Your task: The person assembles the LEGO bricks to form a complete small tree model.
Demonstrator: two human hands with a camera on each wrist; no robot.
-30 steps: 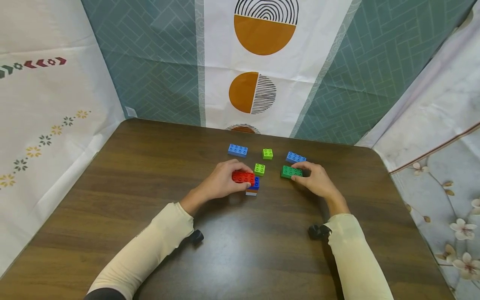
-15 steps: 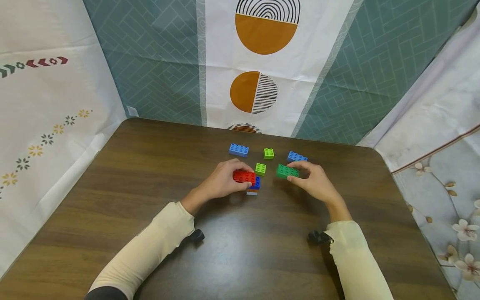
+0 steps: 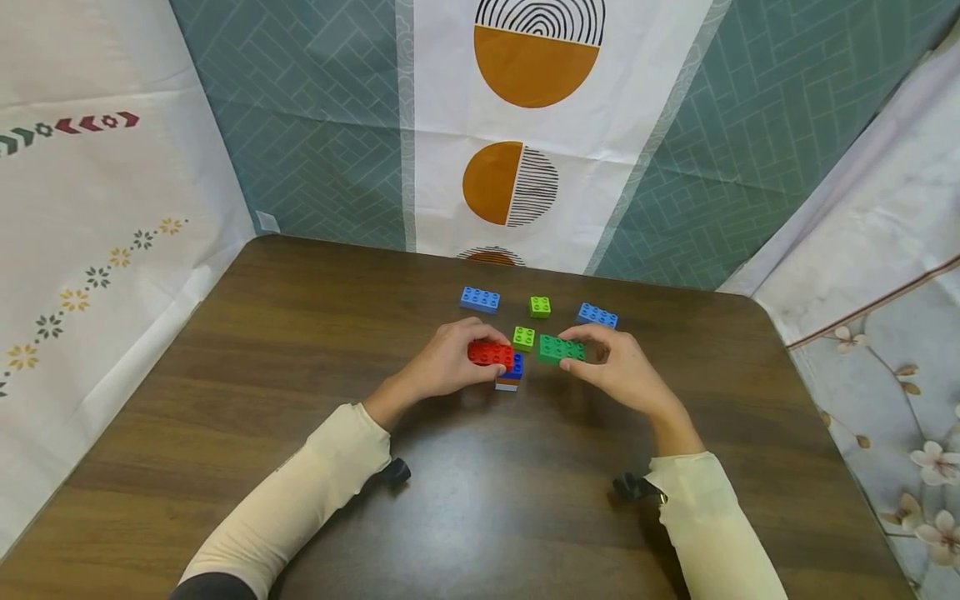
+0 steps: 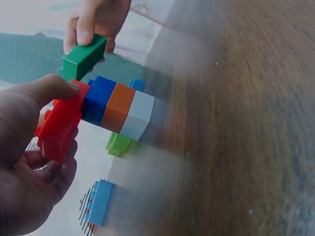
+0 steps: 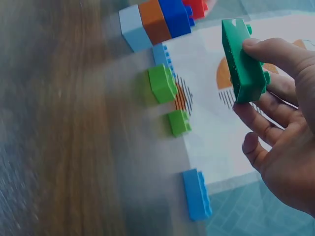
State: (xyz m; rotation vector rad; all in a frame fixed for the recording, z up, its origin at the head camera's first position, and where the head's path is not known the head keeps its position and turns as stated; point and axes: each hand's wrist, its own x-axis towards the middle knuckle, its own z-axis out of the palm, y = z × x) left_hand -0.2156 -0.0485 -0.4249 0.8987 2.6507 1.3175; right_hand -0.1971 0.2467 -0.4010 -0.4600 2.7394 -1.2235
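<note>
The green brick [image 3: 562, 349], long axis sideways, is pinched between thumb and fingers in the right grip [image 3: 622, 367], raised off the table [image 3: 480, 467]. It lies just right of the stack [image 4: 118, 106], whose red top brick [image 3: 491, 356] the left grip [image 3: 448, 360] pinches.

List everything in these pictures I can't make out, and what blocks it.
Left wrist view: a corner of the red brick, under the thumb of the left hand.
Left wrist view: part of the upper light-blue brick, behind the stack.
Left wrist view: much of the tabletop grain, blurred.
Right wrist view: the rest of the red brick, cut off by the top edge.
</note>
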